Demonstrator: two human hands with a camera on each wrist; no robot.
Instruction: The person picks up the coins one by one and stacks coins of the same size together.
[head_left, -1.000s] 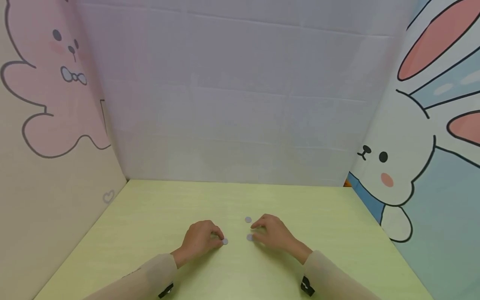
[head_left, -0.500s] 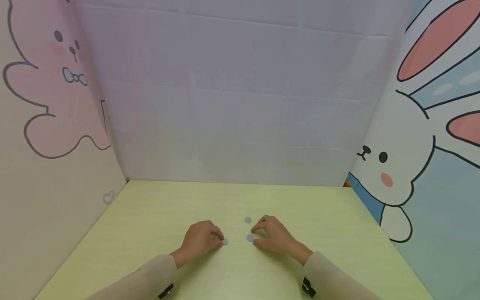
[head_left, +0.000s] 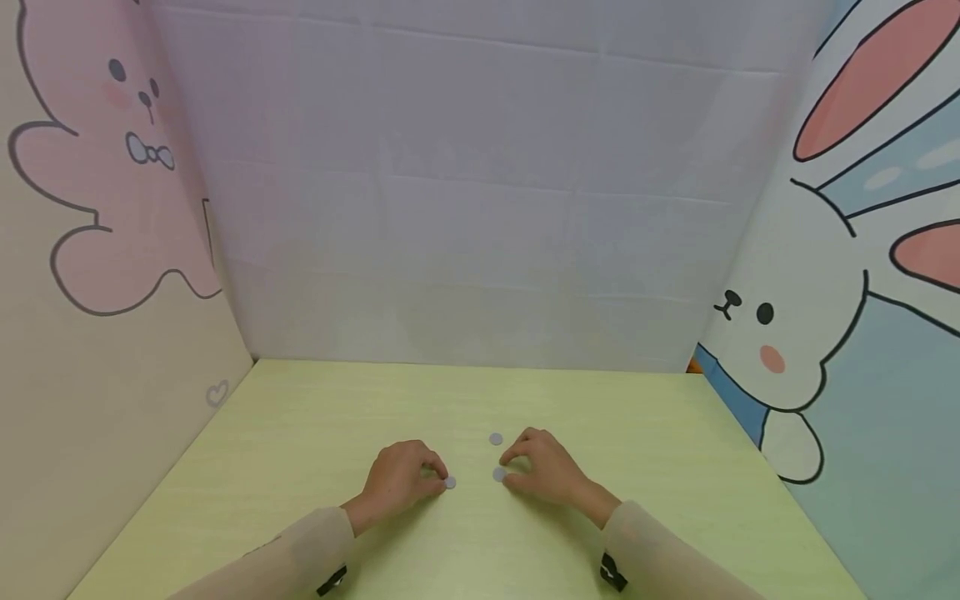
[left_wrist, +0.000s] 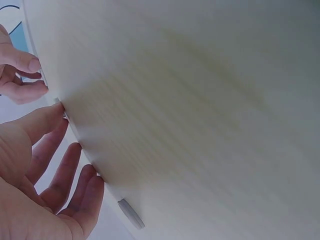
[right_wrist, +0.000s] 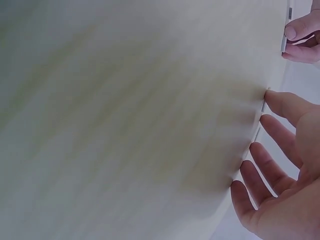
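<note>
My left hand pinches a small grey disc between thumb and fingertips, low on the yellow-green table. Facing it from the right, my right hand has thumb and index fingertips at the rim of a second grey disc. In the right wrist view that hand's remaining fingers spread along the tabletop. A third disc lies flat just behind the second. Beyond the left little finger, the left wrist view shows another flat grey disc edge-on; the left hand hides it from the head view.
A plain whitish cloth wall closes the back of the table. On the left rises a cream panel with a pink bear drawing, and on the right a panel with a white rabbit. Both forearms come in from the front edge.
My right hand's thumb, over the disc's edge at first, drew slightly away from it and has come back to its rim. The left hand and the discs stay put.
</note>
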